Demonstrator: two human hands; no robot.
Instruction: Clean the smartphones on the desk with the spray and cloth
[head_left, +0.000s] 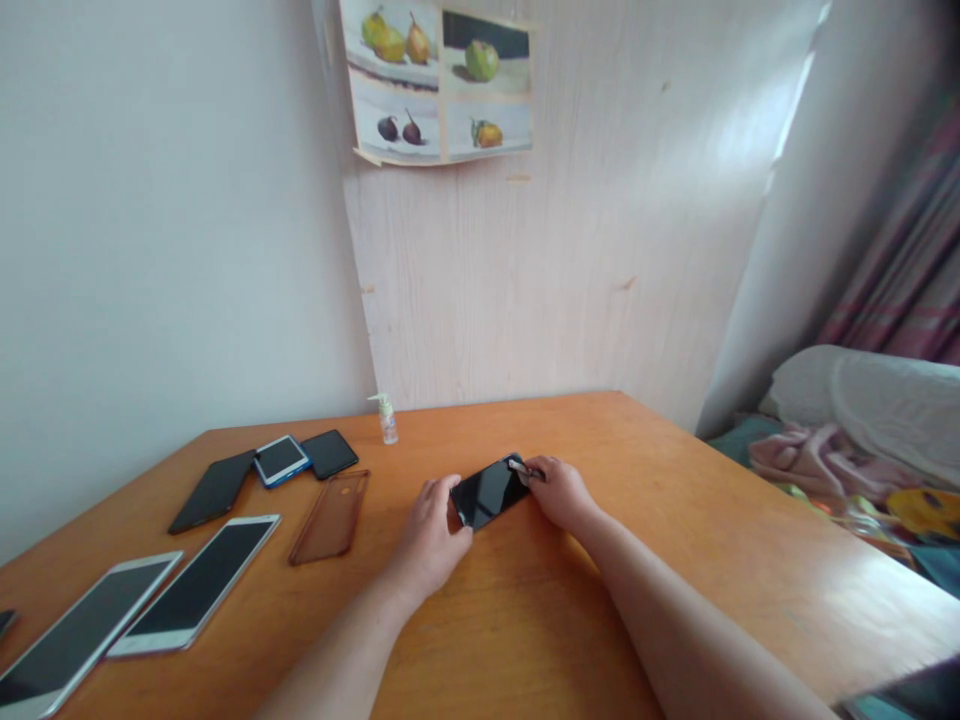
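Observation:
A black smartphone [491,492] with a dark glossy screen is tilted above the wooden table in front of me. My left hand [431,535] grips its left end, fingers along the far edge and thumb at the near corner. At the other end, my right hand [559,490] pinches a small white piece [519,467], perhaps a folded wipe, against the screen's upper right corner. What exactly this white piece is, I cannot make out. Left of my left hand lies a translucent brown phone case [330,520].
Two white tablets [199,585] lie at the left front of the table [480,640]. Behind them are a long black device [214,490], a blue-edged white phone [282,460] and a black one [330,453]. A small pump bottle [387,420] stands near the back edge.

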